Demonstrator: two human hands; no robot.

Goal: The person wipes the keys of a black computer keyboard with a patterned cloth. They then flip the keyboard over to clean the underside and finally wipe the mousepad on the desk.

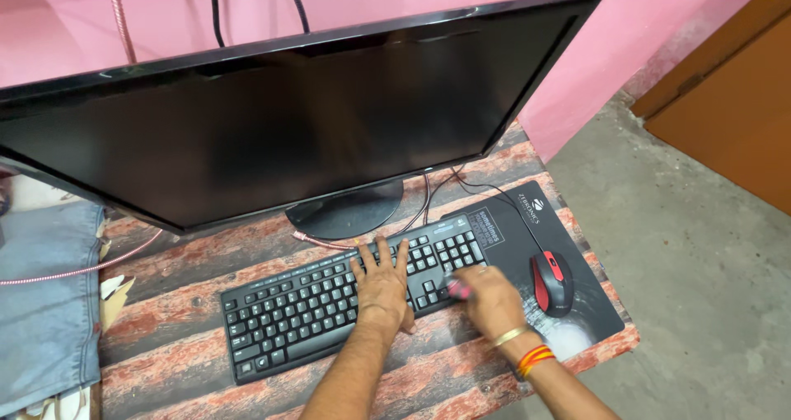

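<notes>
Head view looked down on a black keyboard (350, 301) lying on a worn red-and-brown desk (181, 263), just near of the stand of a dark monitor (272, 107). The left hand (381, 284) lay flat and open on the keys near the middle of the board, fingers spread, pinning it rather than gripping it. The right hand (492, 301) was closed around a small pink-tipped thing (458, 289), blurred, so I could not tell what it was; its tip touched the right end of the keyboard, by the number keys. To my eye the step in hand was working over those keys, and a further pass would call for the flat hand holding the board steady. Right of that hand, a red-and-black mouse (551, 282) sat untouched on a black mouse pad (527, 222).
</notes>
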